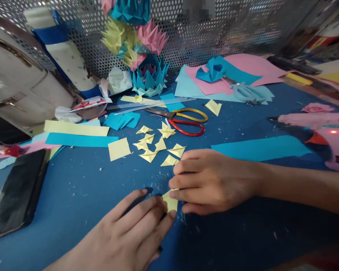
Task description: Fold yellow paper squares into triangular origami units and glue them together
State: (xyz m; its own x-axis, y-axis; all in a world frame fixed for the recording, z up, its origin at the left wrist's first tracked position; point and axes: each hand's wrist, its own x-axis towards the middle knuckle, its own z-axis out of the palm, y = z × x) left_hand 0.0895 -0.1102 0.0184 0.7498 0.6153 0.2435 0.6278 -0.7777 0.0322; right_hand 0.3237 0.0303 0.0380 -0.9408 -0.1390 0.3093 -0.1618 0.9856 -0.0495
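Between my two hands a small piece of pale yellow paper (170,203) lies on the blue tabletop, partly covered by fingers. My left hand (135,226) pins its left side, thumb and fingertips pressing at the edge. From the right, my right hand (214,180) has its fingers curled in and pinches the upper right of the same paper. Just beyond the hands are several folded yellow paper pieces (148,156) with pointed corners. A flat yellow square (119,149) rests left of them.
Scissors (186,116) with red and yellow handles lie behind the folded pieces. A pink glue gun (327,131) stands at right, beside a blue paper strip (260,147). A dark phone (17,192) lies at left. Folded-paper flowers (149,77), a bottle (67,56) and a perforated metal panel (203,41) are behind.
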